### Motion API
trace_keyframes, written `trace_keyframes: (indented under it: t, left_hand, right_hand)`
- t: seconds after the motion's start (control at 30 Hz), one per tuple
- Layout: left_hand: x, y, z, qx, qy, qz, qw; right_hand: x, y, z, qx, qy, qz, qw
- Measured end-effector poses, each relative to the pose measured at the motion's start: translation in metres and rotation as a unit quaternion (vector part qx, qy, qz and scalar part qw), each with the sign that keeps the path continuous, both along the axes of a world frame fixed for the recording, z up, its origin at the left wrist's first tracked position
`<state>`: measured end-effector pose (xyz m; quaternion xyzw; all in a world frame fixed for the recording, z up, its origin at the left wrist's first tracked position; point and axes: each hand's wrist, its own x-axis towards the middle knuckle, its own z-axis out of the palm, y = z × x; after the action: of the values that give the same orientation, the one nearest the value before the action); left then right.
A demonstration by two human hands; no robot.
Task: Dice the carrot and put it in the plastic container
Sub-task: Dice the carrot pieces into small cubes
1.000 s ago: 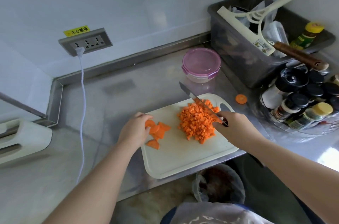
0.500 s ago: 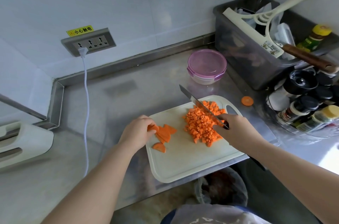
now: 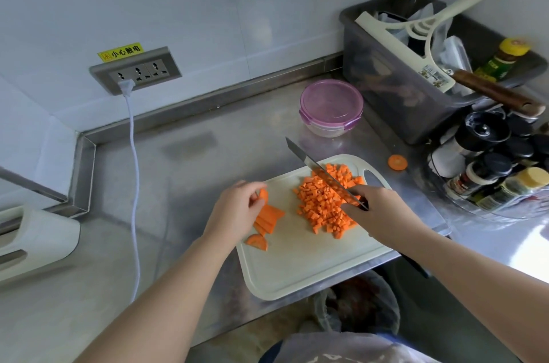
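Gripping the knife (image 3: 315,166) by its handle, the right hand (image 3: 383,214) has the blade angled across the pile of diced carrot (image 3: 326,202). That pile sits on the right half of the white cutting board (image 3: 297,267), which lies at the front edge of the table (image 3: 178,160). The left hand (image 3: 234,208) is pinching one carrot slice (image 3: 263,195) up on its edge at the board's left side. A fan of carrot slices (image 3: 269,218) lies just below its fingers.

The plastic container (image 3: 331,105) is toward the back edge, well apart from the board, and its purple lid is clipped on, so nothing can go in yet. Just beside it on the right is a grey bin (image 3: 401,101) with a squeegee (image 3: 416,33) lying across it. In front of the bin stands a rack of spice jars (image 3: 490,166). A stray carrot round (image 3: 397,162) sits on the table between the board and the jars. A white cable (image 3: 135,178) hangs from the wall socket (image 3: 135,73) along the left side.

Compared to half a second ago, the left hand was flat over the slices; now it's raised one, and the rest look more spread out. The knife has barely moved.
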<state>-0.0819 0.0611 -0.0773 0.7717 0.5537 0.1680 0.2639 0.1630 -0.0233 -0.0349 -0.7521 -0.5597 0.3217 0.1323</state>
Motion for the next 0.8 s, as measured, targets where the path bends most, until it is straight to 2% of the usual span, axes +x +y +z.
trace_keyframes:
  t: [0.1, 0.17, 0.27, 0.33, 0.4, 0.5, 0.63, 0.7, 0.8]
  left_hand:
    - [0.004, 0.007, 0.002, -0.191, -0.093, 0.087, 0.973]
    - [0.003, 0.009, 0.000, -0.238, -0.087, 0.096, 0.963]
    - [0.004, 0.010, -0.005, -0.257, -0.063, 0.108, 0.958]
    - [0.005, 0.008, -0.008, -0.247, -0.034, 0.107, 0.963]
    - [0.005, 0.007, -0.008, -0.193, 0.044, 0.084, 0.977]
    - [0.004, 0.005, 0.002, -0.107, 0.159, -0.013, 0.981]
    - [0.009, 0.008, 0.012, -0.033, 0.267, -0.208, 0.940]
    - [0.010, 0.010, 0.013, -0.018, 0.308, -0.235, 0.922]
    - [0.012, 0.012, 0.012, -0.021, 0.321, -0.243, 0.915]
  right_hand:
    - [0.001, 0.000, -0.001, -0.004, 0.003, -0.005, 1.000]
    - [0.001, -0.001, -0.001, -0.005, 0.005, -0.005, 1.000]
    - [0.000, -0.002, -0.002, -0.006, 0.008, -0.006, 1.000]
    - [0.000, -0.003, -0.002, -0.008, 0.007, -0.006, 1.000]
    - [0.000, -0.004, -0.001, -0.011, 0.008, -0.005, 1.000]
    - [0.001, -0.005, 0.000, -0.014, 0.009, -0.005, 1.000]
    - [0.002, -0.005, 0.000, -0.015, 0.007, -0.008, 1.000]
    - [0.002, -0.006, 0.001, -0.013, 0.009, -0.010, 1.000]
    - [0.003, -0.006, 0.001, -0.008, 0.011, -0.014, 1.000]
